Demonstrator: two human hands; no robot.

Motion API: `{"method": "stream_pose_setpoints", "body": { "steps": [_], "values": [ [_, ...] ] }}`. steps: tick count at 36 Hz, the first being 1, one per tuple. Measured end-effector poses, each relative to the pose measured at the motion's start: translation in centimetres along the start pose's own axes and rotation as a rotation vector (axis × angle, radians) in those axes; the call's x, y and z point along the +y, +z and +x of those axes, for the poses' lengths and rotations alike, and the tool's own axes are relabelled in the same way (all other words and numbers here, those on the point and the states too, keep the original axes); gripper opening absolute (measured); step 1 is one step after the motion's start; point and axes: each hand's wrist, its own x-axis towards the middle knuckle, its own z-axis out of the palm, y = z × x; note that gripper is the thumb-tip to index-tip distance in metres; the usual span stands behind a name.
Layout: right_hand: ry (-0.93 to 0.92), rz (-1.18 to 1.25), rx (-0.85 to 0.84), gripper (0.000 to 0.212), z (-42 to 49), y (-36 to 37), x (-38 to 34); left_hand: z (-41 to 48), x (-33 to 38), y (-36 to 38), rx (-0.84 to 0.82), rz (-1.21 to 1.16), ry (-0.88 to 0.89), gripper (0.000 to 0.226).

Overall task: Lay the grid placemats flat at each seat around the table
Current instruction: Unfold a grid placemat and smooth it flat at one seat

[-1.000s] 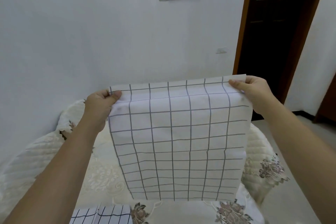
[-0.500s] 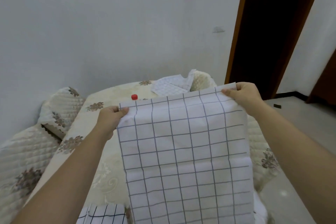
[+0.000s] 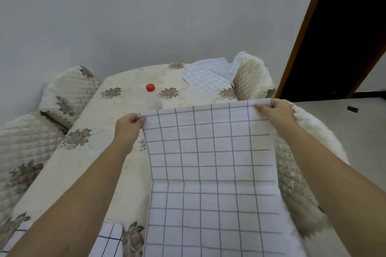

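The bench [image 3: 117, 173], covered in a cream quilted cloth with flower motifs, fills most of the view and is bordered at 9 o'clock and 2 o'clock by quilted chair backs [image 3: 69, 94]. Behind it a plain pale wall [image 3: 146, 16] is seen, and at 2 o'clock a dark doorway [image 3: 344, 33] framed in brown wood, with pale floor to its right.

The grid placemat [image 3: 211, 173] is held out at 5 o'clock over the near right part of the bench. It slopes from its raised far edge down toward the viewer, with a fold crease across its middle. Whether its near part already rests on the cloth cannot be told. It is judged to be held by the two far corners so that it stays taut and square while it is lowered at this seat.

A second placemat [image 3: 206, 78] is lying at 1 o'clock, partly overlapped and not quite flat, beside the far chair back. A bolder-lined grid cloth [image 3: 108, 242] is seen at 7 o'clock on the near edge.

The left hand [image 3: 128, 125] is pinched shut on the far left corner, and the right hand [image 3: 277, 110] is clamped on the far right corner.

A clear bottle with a red cap [image 3: 152, 98] is standing at 12 o'clock, just beyond the held edge, and could be knocked if the mat is pushed forward
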Motion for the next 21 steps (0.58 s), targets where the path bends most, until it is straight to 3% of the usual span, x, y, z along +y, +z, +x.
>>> {"method": "stream_pose_setpoints", "body": {
  "steps": [4, 7, 17, 21],
  "values": [
    [0.01, 0.009, -0.059, 0.025, 0.1, 0.8, 2.3, -0.4, -2.7, 0.6, 0.007, 0.02, -0.058, 0.025],
    [0.045, 0.069, -0.114, 0.007, -0.2, 1.2, 4.4, -1.2, -4.5, 0.8, 0.001, 0.032, -0.098, 0.029],
    [0.093, 0.044, -0.132, 0.013, -4.9, 1.1, 10.2, -6.3, -9.6, -0.1, -0.099, 0.045, -0.217, 0.031],
    [0.058, 0.008, -0.158, 0.009, -8.3, 0.9, 11.9, -9.3, -10.9, -0.8, -0.133, -0.034, -0.357, 0.027]
  ]
}}
